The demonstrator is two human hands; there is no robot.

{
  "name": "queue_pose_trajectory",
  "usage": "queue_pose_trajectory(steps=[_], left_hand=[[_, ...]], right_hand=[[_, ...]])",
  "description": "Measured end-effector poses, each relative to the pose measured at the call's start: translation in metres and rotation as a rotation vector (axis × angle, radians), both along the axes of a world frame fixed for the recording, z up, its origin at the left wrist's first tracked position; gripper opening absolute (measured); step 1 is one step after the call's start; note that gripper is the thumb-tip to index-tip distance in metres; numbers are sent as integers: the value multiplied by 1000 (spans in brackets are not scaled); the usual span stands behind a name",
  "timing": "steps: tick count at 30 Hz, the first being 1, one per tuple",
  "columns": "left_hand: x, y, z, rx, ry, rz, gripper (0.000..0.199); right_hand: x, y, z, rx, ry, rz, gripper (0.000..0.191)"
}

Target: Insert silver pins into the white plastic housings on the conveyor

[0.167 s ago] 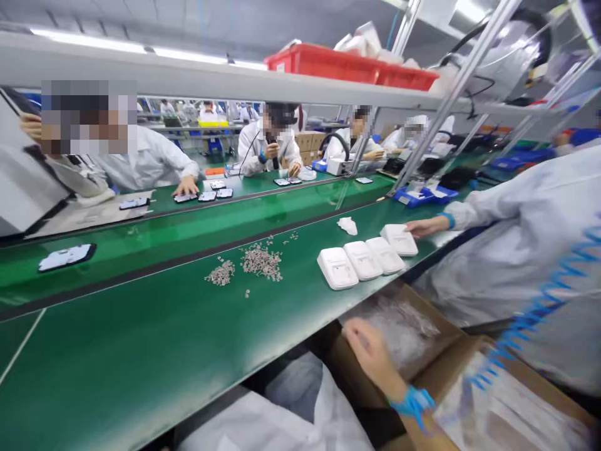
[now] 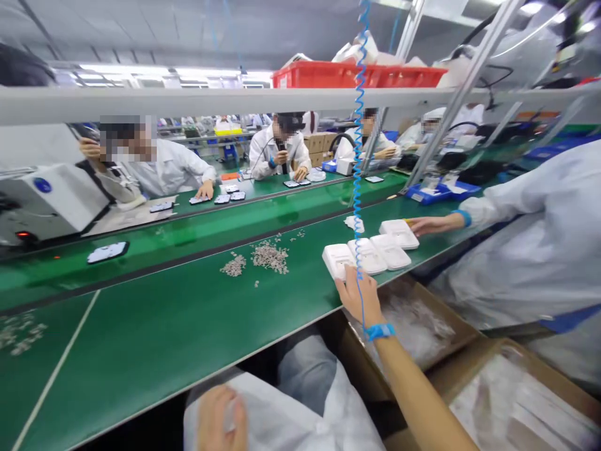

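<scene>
My right hand, with a blue wrist strap, reaches to the table edge. Its thumb and fingers close on the near end of a white plastic housing, the leftmost in a row of several. Beside it stand more white housings, each with a recessed face. Low in the view, over my lap, my left hand is blurred, its fingers curled; something pale shows between them, too smeared to name. A blue coiled cord hangs in front of the housings and passes over my right hand.
Small metallic parts lie in heaps on the green table. A co-worker's hand touches the farthest housing. Open cardboard boxes with plastic bags stand below the edge. Blue trays sit beyond; co-workers sit opposite.
My right hand has moved up from above the box onto the leftmost housing. My left hand has come into view at the bottom. The coiled cord has swung left, and the view has shifted.
</scene>
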State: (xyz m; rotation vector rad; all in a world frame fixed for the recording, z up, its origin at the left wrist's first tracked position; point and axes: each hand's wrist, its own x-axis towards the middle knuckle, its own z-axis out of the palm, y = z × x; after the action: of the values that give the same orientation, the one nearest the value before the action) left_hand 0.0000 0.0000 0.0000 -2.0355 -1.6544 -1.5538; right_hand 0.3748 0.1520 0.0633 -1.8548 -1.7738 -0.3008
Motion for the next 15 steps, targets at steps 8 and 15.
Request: queue_pose_trajectory(steps=[8, 15], left_hand=[[69, 61, 47, 39, 316, -289, 32], [71, 96, 45, -136, 526, -433, 53]], right_hand=[[-97, -11, 19, -199, -120, 416, 40], [-148, 80, 84, -292, -278, 929, 16]])
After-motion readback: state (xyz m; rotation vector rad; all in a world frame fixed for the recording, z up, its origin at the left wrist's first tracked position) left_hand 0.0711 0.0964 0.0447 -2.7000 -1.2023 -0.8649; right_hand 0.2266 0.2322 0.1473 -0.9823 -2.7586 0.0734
